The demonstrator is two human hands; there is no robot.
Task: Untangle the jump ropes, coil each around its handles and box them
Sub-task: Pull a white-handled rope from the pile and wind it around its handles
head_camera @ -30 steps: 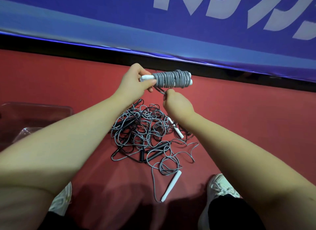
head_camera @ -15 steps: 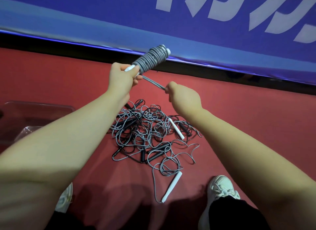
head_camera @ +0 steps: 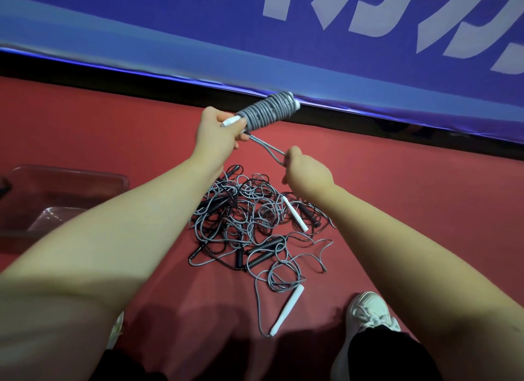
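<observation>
The left hand (head_camera: 217, 131) grips the white handle ends (head_camera: 231, 122) of a grey jump rope, fingers curled round them, and the wound coil (head_camera: 268, 111) juts up and away from the fist. Just below and to the right of that grip, the right hand (head_camera: 307, 172) pinches the last loose loop (head_camera: 269, 149) of the same cord, drawn fairly taut between the two hands. The cord looks thin, light and springy, probably slick-coated, so the wraps are likely to spring loose if tension drops. The rigid handles are the sound place to hold, while the tail needs tucking under a wrap. Beneath both hands the tangle (head_camera: 255, 219) of grey and black ropes lies on the red floor (head_camera: 397, 210), with a white handle (head_camera: 286, 309) trailing nearest the person. The clear box (head_camera: 71, 182) sits down and left of the gripping hand, well apart from it.
</observation>
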